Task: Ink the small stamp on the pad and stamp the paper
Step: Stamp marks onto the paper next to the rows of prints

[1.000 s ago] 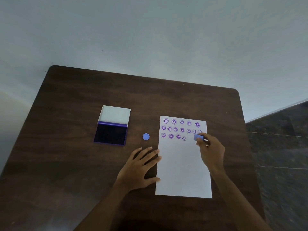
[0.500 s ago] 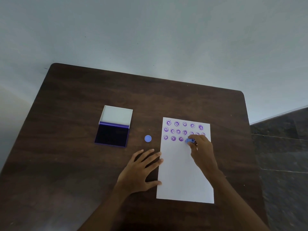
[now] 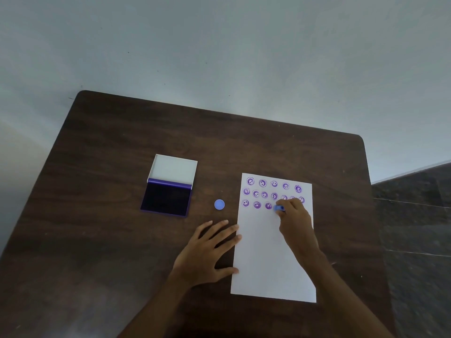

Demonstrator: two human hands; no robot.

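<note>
Right hand (image 3: 294, 217) pinches the small blue stamp (image 3: 279, 208), pressed on the paper (image 3: 268, 252) in the third row of prints. Left hand (image 3: 207, 252) lies flat, empty, fingertips at the sheet's edge. Stamp looks light, rigid; best gripped by its sides.

Right hand (image 3: 294, 217) with stamp (image 3: 278, 208) on paper (image 3: 266, 262)

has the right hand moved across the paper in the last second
Yes. The right hand with the stamp shifted left along the third row of prints on the paper.
</note>
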